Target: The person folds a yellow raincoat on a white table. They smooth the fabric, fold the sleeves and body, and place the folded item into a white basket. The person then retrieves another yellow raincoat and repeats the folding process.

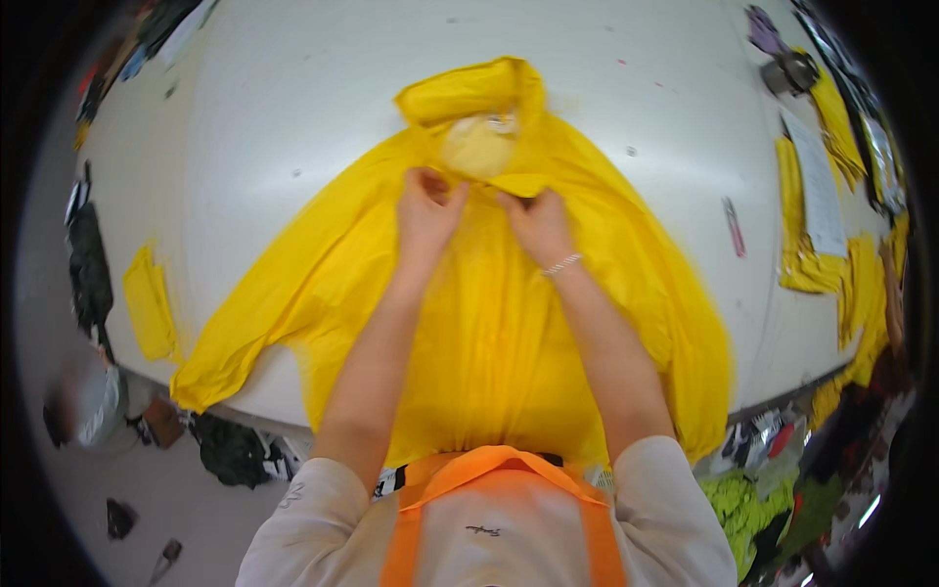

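A yellow hooded raincoat [499, 333] lies spread front up on the white table, its sleeves reaching out to both sides and its hood [460, 93] at the far end. Through the neck opening a pale yellow lining and a small label show. My left hand [430, 213] pinches the left side of the collar edge. On the other side of the opening, my right hand [538, 225], with a light bracelet at the wrist, grips the collar flap. The two hands are a short way apart, fingertips partly hidden by cloth.
A pink-handled cutter [734, 227] lies on the table [685, 147] to the right. Beyond it are folded yellow garments [797, 215] with a paper sheet [820, 186]. A folded yellow piece [150, 305] rests at the left edge. Another person [88, 401] is at the far left.
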The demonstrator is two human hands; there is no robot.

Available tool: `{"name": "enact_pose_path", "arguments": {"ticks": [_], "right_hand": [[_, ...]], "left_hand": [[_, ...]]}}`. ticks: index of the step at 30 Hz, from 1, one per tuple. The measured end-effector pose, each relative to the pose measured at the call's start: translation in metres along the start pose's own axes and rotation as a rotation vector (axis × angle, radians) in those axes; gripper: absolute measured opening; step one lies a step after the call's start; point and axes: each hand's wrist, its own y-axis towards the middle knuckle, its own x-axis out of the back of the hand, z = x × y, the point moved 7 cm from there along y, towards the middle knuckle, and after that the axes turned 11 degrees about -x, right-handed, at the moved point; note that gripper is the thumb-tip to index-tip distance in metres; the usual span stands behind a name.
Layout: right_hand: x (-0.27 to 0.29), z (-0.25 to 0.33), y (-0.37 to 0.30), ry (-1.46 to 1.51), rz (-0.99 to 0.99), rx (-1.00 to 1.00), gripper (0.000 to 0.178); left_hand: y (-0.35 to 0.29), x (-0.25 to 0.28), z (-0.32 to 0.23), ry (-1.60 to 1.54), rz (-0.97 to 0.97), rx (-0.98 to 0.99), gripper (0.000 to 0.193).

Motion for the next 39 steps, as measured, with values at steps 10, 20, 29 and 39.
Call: {"name": "enact_pose_path", "arguments": {"ticks": [10,20,29,39], "right_hand": [[0.312,-0.001,0.012,-1.208,-0.698,0.030,0.038],[0.298,-0.013,-0.015,-0.842,-0.627,0.094,0.019],[-0.003,0.082,-0.048,-0.182,-0.110,0.118,0.021],[-0.028,0.077,-0.028,0.011,-0.219,0.059,0.016]], "left_hand": [[0.051,-0.006,-0.006,0.532,0.326,0.022,0.046],[0.042,0.018,-0.015,-0.414,0.319,0.413,0.016],[0.032,0.034,-0.053,-0.569,0.249,0.265,0.015],[0.027,0.039,-0.065,-0.572,0.193,0.149,0.014]]}}
